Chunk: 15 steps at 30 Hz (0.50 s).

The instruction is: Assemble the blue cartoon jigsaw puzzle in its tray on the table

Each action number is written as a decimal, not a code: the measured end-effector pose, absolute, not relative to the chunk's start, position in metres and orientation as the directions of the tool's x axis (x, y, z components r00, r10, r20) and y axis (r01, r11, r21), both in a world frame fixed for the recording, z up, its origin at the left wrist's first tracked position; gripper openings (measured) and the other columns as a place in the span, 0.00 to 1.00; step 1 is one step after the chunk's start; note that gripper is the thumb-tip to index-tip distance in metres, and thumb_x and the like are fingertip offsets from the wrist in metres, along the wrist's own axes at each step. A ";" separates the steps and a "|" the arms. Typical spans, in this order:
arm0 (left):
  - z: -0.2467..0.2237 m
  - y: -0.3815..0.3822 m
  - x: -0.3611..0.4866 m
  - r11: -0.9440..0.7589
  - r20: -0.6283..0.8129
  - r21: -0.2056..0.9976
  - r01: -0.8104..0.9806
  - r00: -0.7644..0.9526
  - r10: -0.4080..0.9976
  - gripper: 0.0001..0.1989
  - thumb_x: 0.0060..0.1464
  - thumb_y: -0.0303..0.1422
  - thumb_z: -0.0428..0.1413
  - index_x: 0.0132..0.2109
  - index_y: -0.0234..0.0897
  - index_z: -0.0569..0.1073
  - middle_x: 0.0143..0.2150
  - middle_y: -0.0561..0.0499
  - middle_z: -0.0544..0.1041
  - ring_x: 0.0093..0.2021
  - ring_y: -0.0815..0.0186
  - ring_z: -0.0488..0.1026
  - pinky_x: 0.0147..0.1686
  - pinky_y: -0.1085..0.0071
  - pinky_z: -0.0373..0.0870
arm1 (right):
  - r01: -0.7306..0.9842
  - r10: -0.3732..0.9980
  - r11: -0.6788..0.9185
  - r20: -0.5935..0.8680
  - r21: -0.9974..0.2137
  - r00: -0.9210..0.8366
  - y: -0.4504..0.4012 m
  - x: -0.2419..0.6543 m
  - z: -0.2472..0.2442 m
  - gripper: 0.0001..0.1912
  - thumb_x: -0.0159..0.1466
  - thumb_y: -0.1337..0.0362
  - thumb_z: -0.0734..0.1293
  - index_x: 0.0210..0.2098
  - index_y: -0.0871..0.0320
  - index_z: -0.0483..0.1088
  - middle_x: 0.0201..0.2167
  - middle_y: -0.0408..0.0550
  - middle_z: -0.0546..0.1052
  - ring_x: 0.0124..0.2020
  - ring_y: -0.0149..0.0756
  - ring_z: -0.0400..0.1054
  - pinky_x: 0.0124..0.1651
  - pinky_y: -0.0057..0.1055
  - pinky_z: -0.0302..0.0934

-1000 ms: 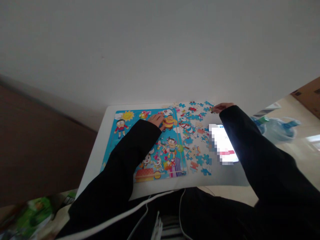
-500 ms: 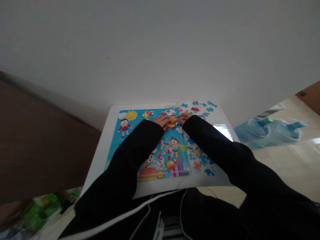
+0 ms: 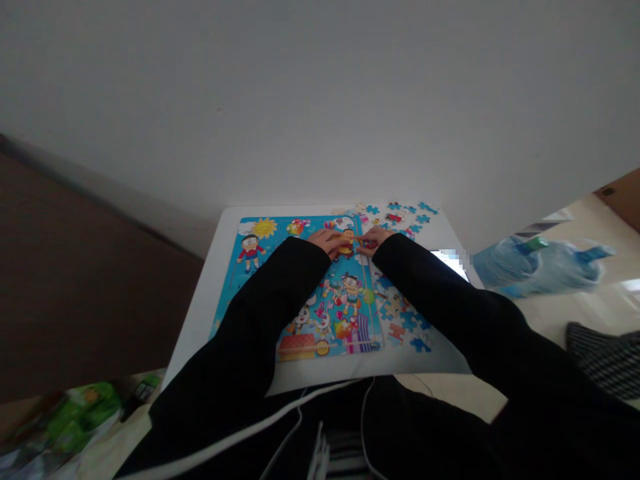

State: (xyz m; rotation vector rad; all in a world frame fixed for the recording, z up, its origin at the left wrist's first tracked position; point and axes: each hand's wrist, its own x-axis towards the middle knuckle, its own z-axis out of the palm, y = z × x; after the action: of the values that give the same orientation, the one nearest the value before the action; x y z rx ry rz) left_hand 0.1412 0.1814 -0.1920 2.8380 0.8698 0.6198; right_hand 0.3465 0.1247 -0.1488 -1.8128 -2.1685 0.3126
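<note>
While the left hand (image 3: 325, 240) rests, fingers loosely bent, on the puzzle board (image 3: 295, 293) atop a white table (image 3: 197, 320) against the wall (image 3: 320, 107), the right hand's (image 3: 374, 239) fingers nearly close at its edge, their grip unclear. Sleeves partly hide loose pieces (image 3: 407, 320) and a phone (image 3: 450, 261).

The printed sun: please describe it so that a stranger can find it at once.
On the white table lies a blue picture puzzle. Near its far left corner, above the figure in a red top, is the sun. Its yellow, pointed rays set it apart from the multicoloured cluster beside it.
</note>
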 end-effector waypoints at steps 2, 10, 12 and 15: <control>-0.192 0.182 0.142 -0.819 0.326 0.219 0.530 0.752 0.573 0.14 0.54 0.30 0.51 0.47 0.42 0.73 0.48 0.46 0.71 0.48 0.59 0.67 0.48 0.60 0.65 | 0.921 0.984 0.178 0.093 -0.346 -0.155 0.122 0.349 -0.154 0.19 0.52 0.54 0.69 0.42 0.53 0.75 0.36 0.48 0.75 0.28 0.30 0.69 0.33 0.26 0.64; -0.193 0.183 0.142 -0.810 0.282 0.225 0.541 0.760 0.585 0.16 0.54 0.28 0.50 0.49 0.43 0.72 0.50 0.45 0.70 0.50 0.59 0.66 0.50 0.59 0.63 | 0.931 0.984 0.179 0.049 -0.319 -0.173 0.122 0.346 -0.143 0.16 0.54 0.56 0.69 0.41 0.53 0.75 0.33 0.48 0.76 0.26 0.30 0.68 0.33 0.27 0.64; -0.194 0.184 0.142 -0.805 0.271 0.221 0.551 0.758 0.593 0.16 0.54 0.29 0.50 0.49 0.44 0.72 0.50 0.46 0.70 0.50 0.59 0.66 0.50 0.58 0.63 | 0.928 0.981 0.194 0.055 -0.317 -0.186 0.120 0.346 -0.139 0.17 0.56 0.55 0.67 0.42 0.55 0.75 0.35 0.50 0.75 0.26 0.30 0.68 0.33 0.27 0.64; -0.196 0.184 0.143 -0.804 0.277 0.217 0.554 0.755 0.595 0.16 0.54 0.29 0.51 0.49 0.44 0.72 0.50 0.46 0.70 0.49 0.59 0.66 0.49 0.58 0.64 | 0.923 0.976 0.218 0.076 -0.316 -0.205 0.118 0.347 -0.140 0.19 0.58 0.54 0.65 0.44 0.56 0.74 0.37 0.51 0.74 0.29 0.31 0.69 0.36 0.28 0.64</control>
State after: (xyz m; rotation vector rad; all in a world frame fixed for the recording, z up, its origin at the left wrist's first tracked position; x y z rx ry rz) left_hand 0.1427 0.1839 -0.1958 2.8283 0.9299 0.5087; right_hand 0.3471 0.1182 -0.1399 -1.7921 -2.2356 0.2929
